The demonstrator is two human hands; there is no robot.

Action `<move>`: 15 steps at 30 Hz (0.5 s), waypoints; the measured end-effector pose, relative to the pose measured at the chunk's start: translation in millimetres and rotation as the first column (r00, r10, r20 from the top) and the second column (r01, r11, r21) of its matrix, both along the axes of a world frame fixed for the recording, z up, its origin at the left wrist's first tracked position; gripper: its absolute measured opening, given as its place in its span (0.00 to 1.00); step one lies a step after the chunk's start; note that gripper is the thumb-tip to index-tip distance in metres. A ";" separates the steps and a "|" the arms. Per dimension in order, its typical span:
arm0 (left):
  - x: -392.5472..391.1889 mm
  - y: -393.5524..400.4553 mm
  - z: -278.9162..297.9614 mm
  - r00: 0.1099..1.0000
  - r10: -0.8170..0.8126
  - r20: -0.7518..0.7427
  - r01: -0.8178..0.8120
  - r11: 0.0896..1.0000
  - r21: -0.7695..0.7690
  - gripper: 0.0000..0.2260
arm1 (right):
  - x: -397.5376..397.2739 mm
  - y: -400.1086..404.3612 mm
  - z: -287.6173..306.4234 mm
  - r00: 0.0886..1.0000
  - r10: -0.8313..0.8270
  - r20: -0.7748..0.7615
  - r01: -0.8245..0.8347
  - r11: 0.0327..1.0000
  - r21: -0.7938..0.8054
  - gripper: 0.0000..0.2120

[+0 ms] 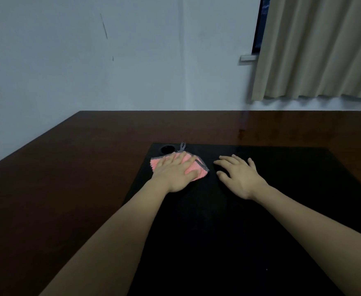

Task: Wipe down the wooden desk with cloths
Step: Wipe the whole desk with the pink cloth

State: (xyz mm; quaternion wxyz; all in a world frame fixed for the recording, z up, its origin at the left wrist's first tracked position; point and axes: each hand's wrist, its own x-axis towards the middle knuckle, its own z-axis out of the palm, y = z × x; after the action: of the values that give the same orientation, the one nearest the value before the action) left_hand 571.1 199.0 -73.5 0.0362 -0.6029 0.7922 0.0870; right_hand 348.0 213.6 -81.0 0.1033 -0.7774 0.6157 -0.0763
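A dark brown wooden desk (pixel 72 159) fills the lower half of the view. A black mat (pixel 282 189) covers its middle. A pink cloth (pixel 198 169) with a grey checked border and a small hanging loop lies near the mat's far left corner. My left hand (pixel 175 174) presses flat on the cloth with straight fingers. My right hand (pixel 238 176) rests on the bare mat just to the right of the cloth, fingers spread and relaxed, holding nothing.
A round black hole (pixel 167 149) sits in the mat's far left corner, just beyond the cloth. A pale wall rises behind the desk, and a beige curtain (pixel 316 50) hangs at the upper right. The desk's left edge runs diagonally.
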 end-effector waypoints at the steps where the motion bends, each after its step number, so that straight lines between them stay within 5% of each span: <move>1: 0.3 4.6 -0.4 1.000 -0.011 0.003 0.011 1.000 0.002 0.28 | -0.2 0.4 0.0 1.000 0.001 0.004 -0.001 1.000 0.000 0.23; 9: 21.9 100.2 -1.1 0.968 -0.253 0.007 0.253 0.968 0.004 0.28 | -1.3 -0.9 -0.6 1.000 0.018 -0.004 -0.018 1.000 0.003 0.23; 15: 16.1 90.8 -3.8 0.981 -0.193 -0.009 0.193 0.981 -0.009 0.29 | -2.4 -0.9 -1.3 1.000 0.023 0.003 -0.023 1.000 -0.004 0.23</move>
State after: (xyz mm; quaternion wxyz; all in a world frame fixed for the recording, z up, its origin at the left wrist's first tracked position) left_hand 587.2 289.8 -77.3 0.0381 -0.5228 0.8476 0.0826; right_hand 345.6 212.7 -82.3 0.1036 -0.7845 0.6065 -0.0778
